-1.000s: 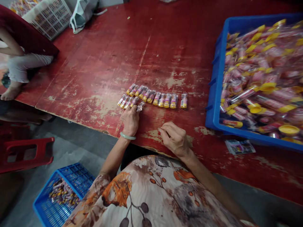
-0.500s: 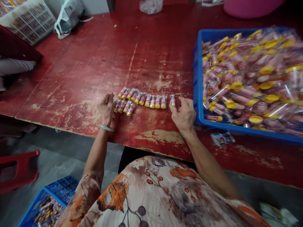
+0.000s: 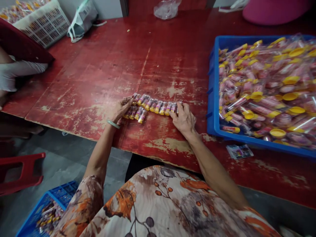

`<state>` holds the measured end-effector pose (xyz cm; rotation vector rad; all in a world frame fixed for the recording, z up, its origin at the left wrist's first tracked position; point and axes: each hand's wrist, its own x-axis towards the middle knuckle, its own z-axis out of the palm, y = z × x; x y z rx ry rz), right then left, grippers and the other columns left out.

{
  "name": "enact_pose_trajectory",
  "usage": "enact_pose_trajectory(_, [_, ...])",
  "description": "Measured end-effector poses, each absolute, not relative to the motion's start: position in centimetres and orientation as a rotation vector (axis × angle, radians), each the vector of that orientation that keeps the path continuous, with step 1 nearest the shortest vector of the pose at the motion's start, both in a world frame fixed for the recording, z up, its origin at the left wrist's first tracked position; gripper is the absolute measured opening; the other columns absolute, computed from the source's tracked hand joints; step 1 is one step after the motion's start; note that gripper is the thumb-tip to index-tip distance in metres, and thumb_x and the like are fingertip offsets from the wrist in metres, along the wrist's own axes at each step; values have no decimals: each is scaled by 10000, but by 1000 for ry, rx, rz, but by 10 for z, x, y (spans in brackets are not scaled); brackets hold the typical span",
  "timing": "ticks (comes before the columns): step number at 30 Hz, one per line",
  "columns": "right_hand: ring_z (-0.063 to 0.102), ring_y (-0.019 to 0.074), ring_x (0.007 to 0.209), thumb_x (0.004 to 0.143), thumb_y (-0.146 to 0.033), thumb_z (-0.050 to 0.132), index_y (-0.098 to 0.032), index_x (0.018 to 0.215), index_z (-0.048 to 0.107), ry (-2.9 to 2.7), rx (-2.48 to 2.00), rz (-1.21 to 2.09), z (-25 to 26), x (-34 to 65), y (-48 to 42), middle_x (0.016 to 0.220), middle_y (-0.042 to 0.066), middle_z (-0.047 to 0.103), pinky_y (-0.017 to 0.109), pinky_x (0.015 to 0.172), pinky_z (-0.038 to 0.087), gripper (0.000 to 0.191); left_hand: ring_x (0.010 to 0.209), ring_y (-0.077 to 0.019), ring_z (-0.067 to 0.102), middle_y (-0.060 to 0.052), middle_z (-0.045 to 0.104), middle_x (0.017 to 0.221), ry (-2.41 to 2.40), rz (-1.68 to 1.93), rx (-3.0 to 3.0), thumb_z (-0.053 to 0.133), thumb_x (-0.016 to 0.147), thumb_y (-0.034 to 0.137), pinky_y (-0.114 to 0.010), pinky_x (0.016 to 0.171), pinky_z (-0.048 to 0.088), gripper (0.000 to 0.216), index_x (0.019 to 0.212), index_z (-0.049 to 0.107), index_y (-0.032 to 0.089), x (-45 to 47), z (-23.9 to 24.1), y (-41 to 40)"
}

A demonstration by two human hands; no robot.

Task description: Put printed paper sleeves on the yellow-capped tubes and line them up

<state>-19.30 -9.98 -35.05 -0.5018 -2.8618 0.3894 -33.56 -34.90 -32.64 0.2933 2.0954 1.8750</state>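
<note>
1. Worn red paint, scuffed pale in patches, covers the surface (image 3: 158, 59), and grey floor shows below its near edge.
2. Our small tubes (image 3: 154, 106) lie side by side in a row towards the near edge. A shorter second row sits just in front of the left part.
3. Our left hand (image 3: 120, 110), with a pale bangle (image 3: 113, 123) at the wrist, is open, fingers stretched against the row's left end.
4. Our right hand (image 3: 184, 118) lies knuckles up at the right end, fingers bent onto the last tubes. We cannot tell whether it pinches one.
5. Near that hand on the right stands a blue crate (image 3: 212, 98) heaped with yellow-capped tubes, with a printed card (image 3: 239, 151) in front of it.
6. At the far left we see a white basket (image 3: 44, 23) and a bag (image 3: 81, 19). Another person's sleeve (image 3: 19, 70) rests at the left edge.
</note>
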Motion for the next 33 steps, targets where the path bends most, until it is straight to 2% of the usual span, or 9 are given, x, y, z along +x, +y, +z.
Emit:
enact_pose_trajectory(5, [601, 349, 1038, 954, -474, 418, -151, 1396, 454, -2866, -484, 380, -351, -203, -102, 1339, 191, 492, 400, 757, 517, 549, 750, -182, 663, -47, 740, 851, 2097, 1853, 322, 769, 661, 542, -288, 685, 529, 472, 944, 742, 165, -334, -323, -351])
enact_pose_trajectory(11, [582, 346, 1066, 956, -464, 426, -158, 1411, 432, -2888, -424, 387, -351, -220, -102, 1354, 187, 485, 397, 757, 516, 549, 813, -206, 675, -59, 752, 915, 2215, 1822, 364, 745, 649, 602, -299, 726, 537, 509, 916, 752, 169, -339, -329, -360])
enact_pose_trajectory(22, [550, 364, 1107, 958, -453, 406, -151, 1420, 419, -2929, -297, 440, -347, -236, -98, 1331, 206, 496, 442, 797, 514, 552, 1180, -267, 606, -101, 680, 1239, 2421, 1847, 496, 660, 789, 543, -391, 988, 478, 385, 940, 767, 205, -345, -340, -374])
enact_pose_trajectory(26, [550, 362, 1122, 964, -473, 405, -141, 1441, 388, -2893, -312, 419, -344, -229, -95, 1366, 218, 465, 443, 815, 515, 581, 1194, -256, 599, -106, 679, 1239, 2473, 1836, 504, 628, 826, 523, -388, 1002, 468, 360, 932, 763, 206, -343, -337, -376])
enact_pose_trajectory(28, [543, 353, 1137, 965, -472, 415, -118, 1406, 424, -2793, -286, 434, -341, -221, -103, 1368, 228, 455, 433, 829, 511, 566, 1175, -244, 610, -104, 681, 1235, 2586, 1846, 464, 603, 849, 512, -378, 1006, 461, 353, 938, 760, 209, -336, -334, -379])
enact_pose_trajectory(33, [598, 269, 973, 939, -486, 512, -139, 1095, 611, -2639, 159, 663, -343, -203, -156, 1080, 142, 606, 350, 781, 506, 393, 959, -204, 667, -65, 737, 963, 2982, 1914, 93, 494, 915, 513, -330, 897, 486, 387, 916, 731, 208, -290, -331, -379])
